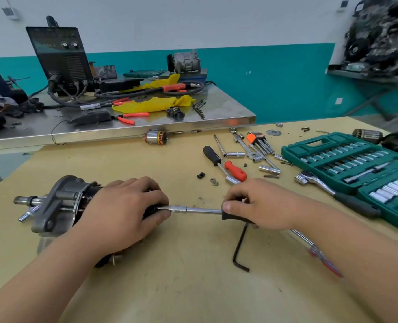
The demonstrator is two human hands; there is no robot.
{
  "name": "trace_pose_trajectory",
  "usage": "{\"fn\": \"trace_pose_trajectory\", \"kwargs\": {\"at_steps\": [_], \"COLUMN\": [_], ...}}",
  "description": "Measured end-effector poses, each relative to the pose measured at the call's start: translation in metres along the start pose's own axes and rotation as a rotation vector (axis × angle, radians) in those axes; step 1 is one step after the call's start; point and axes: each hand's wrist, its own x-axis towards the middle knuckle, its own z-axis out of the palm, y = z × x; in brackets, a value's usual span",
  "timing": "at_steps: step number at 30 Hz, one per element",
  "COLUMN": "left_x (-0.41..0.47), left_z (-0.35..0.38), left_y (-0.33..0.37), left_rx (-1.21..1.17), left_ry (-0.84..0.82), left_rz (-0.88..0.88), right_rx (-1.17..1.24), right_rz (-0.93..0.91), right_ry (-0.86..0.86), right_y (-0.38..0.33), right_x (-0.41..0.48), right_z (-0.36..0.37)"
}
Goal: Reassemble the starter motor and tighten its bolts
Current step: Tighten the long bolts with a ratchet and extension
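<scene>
**Hands on the starter motor**

The left hand [121,206] gripped the starter motor [60,206] lying on the tan table [170,287]. The right hand [258,203] held the black handle of a nut driver [193,209], its shaft reaching the motor's end. A green socket case [356,164] lay open to the right.

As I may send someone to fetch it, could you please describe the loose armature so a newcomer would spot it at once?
Look to the far edge of the tan workbench, right beside the steel table. The armature lies alone there: a silver drum with copper windings, left of the scattered sockets.
</scene>
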Motion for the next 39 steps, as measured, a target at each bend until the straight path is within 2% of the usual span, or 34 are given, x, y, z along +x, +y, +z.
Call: {"fn": "trace_pose_trajectory", "kwargs": {"at_steps": [2,4,5,6,8,10,13,16,18,20,22,24,25,28,32,39], "left_x": [0.001,-0.002,-0.005,-0.009,-0.015,-0.019,-0.022,-0.025,-0.03,-0.037,-0.042,-0.046,-0.049,-0.056,-0.063,-0.066], "left_z": [-0.001,-0.003,-0.005,-0.008,-0.011,-0.012,-0.011,-0.012,-0.013,-0.013,-0.014,-0.016,-0.017,-0.019,-0.018,-0.018], "left_y": [0.001,0.0,-0.001,-0.002,-0.005,-0.007,-0.008,-0.01,-0.012,-0.015,-0.018,-0.022,-0.024,-0.032,-0.042,-0.044], "left_rx": [0.006,0.01,-0.001,-0.015,-0.023,-0.017,-0.022,-0.039,-0.042,-0.037,-0.028,-0.015,-0.007,0.026,0.043,0.03], "left_ry": [0.0,0.052,0.088,0.119,0.156,0.157,0.162,0.18,0.194,0.208,0.214,0.214,0.217,0.216,0.232,0.268], "left_rz": [-0.01,-0.03,-0.05,-0.068,-0.085,-0.083,-0.094,-0.114,-0.112,-0.109,-0.114,-0.138,-0.154,-0.211,-0.267,-0.281], "right_rx": [-0.011,-0.219,-0.368,-0.499,-0.694,-0.793,-0.816,-0.747,-0.616,-0.341,0.075,0.415,0.488,0.506,0.611,0.514], "right_rz": [0.053,0.209,0.345,0.494,0.712,0.785,0.794,0.786,0.751,0.628,0.473,0.351,0.309,0.262,0.32,0.349], "right_ry": [0.161,0.416,0.499,0.508,0.366,0.257,0.231,0.25,0.337,0.473,0.527,0.433,0.371,0.293,0.265,0.209], "right_y": [0.01,0.035,0.049,0.063,0.083,0.092,0.094,0.098,0.1,0.093,0.072,0.045,0.033,0.005,-0.012,-0.03], "right_x": [-0.002,-0.006,-0.009,-0.014,-0.023,-0.025,-0.026,-0.029,-0.035,-0.039,-0.042,-0.044,-0.042,-0.029,-0.011,0.008], "right_z": [-0.009,-0.032,-0.044,-0.053,-0.056,-0.045,-0.037,-0.039,-0.041,-0.044,-0.041,-0.029,-0.021,0.003,0.017,0.029]}}
